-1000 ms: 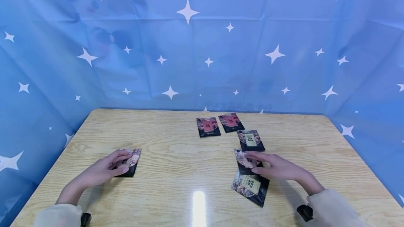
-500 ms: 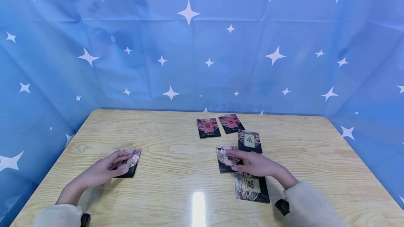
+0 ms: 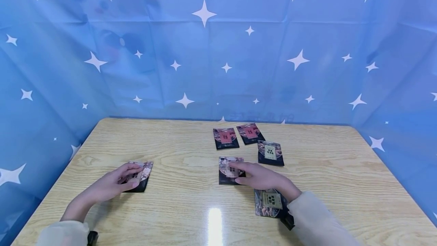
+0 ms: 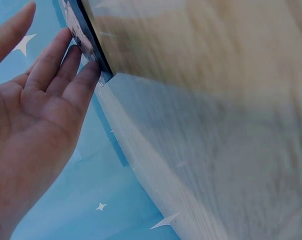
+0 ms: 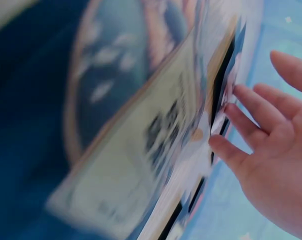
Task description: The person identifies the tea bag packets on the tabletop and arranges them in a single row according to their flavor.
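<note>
Pale wood tabletop (image 3: 170,215): at left, a pink-patterned packet (image 3: 146,173) is touched from above by the left hand (image 3: 117,182), fingers loosely extended, nothing clasped, presumably since so thin a thing is best steadied flat. At centre, set nearer than two red-labelled packets (image 3: 226,138), a second pink-patterned packet (image 3: 226,180) is touched likewise by the right hand (image 3: 259,177), fingers extended, nothing gripped. At right, two cream-labelled packets (image 3: 271,153) are seen apart, the nearer partly hidden by the right sleeve (image 3: 315,217).

Two red-labelled packets (image 3: 226,138) (image 3: 250,133), two cream-labelled packets (image 3: 270,153) (image 3: 268,203) and two pink packets (image 3: 145,178) (image 3: 225,168) make six. There are two hands (image 3: 117,183) (image 3: 261,177), two sleeves (image 3: 65,234) (image 3: 317,219), two black wrist devices (image 3: 92,237) (image 3: 288,221) and one table (image 3: 177,208).
</note>
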`<action>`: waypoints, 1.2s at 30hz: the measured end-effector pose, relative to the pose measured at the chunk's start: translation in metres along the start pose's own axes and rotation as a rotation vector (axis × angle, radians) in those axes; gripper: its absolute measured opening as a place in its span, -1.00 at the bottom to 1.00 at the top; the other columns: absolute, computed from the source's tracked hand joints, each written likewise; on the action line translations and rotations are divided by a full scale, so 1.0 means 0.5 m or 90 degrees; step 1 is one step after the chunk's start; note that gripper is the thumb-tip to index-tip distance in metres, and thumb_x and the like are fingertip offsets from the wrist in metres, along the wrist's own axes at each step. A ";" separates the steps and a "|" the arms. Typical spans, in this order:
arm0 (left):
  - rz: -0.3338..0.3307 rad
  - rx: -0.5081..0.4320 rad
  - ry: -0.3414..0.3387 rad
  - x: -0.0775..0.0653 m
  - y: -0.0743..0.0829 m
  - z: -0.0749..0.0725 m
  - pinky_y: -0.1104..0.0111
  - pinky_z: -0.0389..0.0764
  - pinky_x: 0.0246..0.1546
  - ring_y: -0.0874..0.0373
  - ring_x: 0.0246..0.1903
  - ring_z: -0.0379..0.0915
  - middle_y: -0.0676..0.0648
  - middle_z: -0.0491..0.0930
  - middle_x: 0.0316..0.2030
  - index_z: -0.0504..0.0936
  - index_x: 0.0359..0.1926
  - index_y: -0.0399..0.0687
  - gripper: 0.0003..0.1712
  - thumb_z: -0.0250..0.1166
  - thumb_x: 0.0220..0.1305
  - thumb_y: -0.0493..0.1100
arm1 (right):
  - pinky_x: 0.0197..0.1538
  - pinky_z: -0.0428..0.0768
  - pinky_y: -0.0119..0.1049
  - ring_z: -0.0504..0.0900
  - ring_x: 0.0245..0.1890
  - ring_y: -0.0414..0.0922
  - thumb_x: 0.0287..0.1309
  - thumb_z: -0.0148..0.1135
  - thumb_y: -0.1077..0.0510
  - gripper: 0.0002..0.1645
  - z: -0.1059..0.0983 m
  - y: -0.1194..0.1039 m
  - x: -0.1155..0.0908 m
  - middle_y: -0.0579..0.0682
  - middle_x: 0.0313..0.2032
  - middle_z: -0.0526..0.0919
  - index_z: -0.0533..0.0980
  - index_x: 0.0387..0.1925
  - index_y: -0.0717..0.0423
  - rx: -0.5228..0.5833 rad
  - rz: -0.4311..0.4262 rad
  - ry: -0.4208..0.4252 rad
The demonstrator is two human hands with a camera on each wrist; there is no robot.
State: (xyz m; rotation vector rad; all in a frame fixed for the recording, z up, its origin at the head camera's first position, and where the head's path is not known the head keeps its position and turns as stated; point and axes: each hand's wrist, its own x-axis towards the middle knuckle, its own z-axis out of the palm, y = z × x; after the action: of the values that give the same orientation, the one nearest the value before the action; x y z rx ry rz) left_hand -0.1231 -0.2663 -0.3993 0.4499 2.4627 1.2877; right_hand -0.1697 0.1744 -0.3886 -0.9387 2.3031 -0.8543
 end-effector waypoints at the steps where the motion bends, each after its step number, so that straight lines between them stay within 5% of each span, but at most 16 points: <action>1: 0.002 0.000 0.000 0.000 0.000 0.000 -0.01 0.40 -0.02 -0.37 0.18 0.10 -0.44 0.22 0.19 0.14 0.26 -0.36 -0.38 0.13 0.30 -0.14 | 0.25 0.13 0.08 -0.02 0.34 0.14 0.33 -0.03 0.08 -0.35 0.002 -0.003 0.004 0.16 0.34 0.09 0.06 0.35 0.21 -0.001 0.001 -0.001; 13: 0.012 0.010 0.002 0.000 0.001 -0.002 -0.02 0.39 -0.02 -0.35 0.16 0.14 -0.43 0.26 0.17 0.16 0.24 -0.37 -0.40 0.13 0.30 -0.15 | 0.27 0.15 0.00 0.05 0.33 0.06 0.32 -0.01 0.14 -0.36 0.029 -0.043 0.059 0.10 0.31 0.17 0.08 0.35 0.19 -0.022 -0.013 -0.016; 18: 0.015 0.010 0.001 0.002 -0.001 -0.003 0.05 0.43 -0.04 -0.33 0.16 0.16 -0.39 0.27 0.18 0.20 0.22 -0.33 -0.43 0.13 0.31 -0.14 | 0.29 0.09 -0.02 0.15 0.29 0.07 0.31 0.00 0.20 -0.37 0.042 -0.063 0.086 0.14 0.14 0.38 0.08 0.34 0.24 -0.031 -0.033 -0.020; 22: 0.022 0.002 -0.006 0.003 -0.004 -0.004 0.14 0.46 -0.07 -0.33 0.17 0.15 -0.38 0.26 0.19 0.20 0.21 -0.33 -0.45 0.12 0.31 -0.15 | 0.32 0.05 -0.07 0.04 0.33 0.03 0.30 0.02 0.18 -0.37 0.054 -0.079 0.105 0.07 0.13 0.39 0.11 0.34 0.18 -0.036 -0.016 -0.019; 28: 0.027 -0.008 -0.008 0.004 -0.006 -0.005 0.06 0.44 -0.05 -0.35 0.17 0.13 -0.40 0.26 0.19 0.19 0.21 -0.34 -0.45 0.11 0.32 -0.16 | 0.32 0.05 -0.15 0.29 0.20 -0.07 0.29 0.04 0.17 -0.37 0.075 -0.105 0.134 -0.05 -0.06 0.47 0.13 0.34 0.16 -0.050 -0.015 -0.021; 36: 0.022 -0.017 -0.010 0.004 -0.007 -0.004 0.22 0.46 -0.06 -0.34 0.17 0.13 -0.40 0.25 0.19 0.20 0.21 -0.35 -0.45 0.11 0.32 -0.15 | 0.33 0.05 -0.24 0.41 0.07 -0.15 0.29 0.05 0.13 -0.36 0.097 -0.135 0.161 -0.10 0.02 0.48 0.12 0.34 0.13 -0.055 -0.016 -0.029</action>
State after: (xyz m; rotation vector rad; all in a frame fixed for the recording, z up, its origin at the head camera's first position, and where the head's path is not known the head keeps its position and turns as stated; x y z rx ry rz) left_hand -0.1263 -0.2688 -0.4012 0.4955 2.4331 1.3237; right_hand -0.1604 0.0593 -0.3906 -1.0154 2.3095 -0.7420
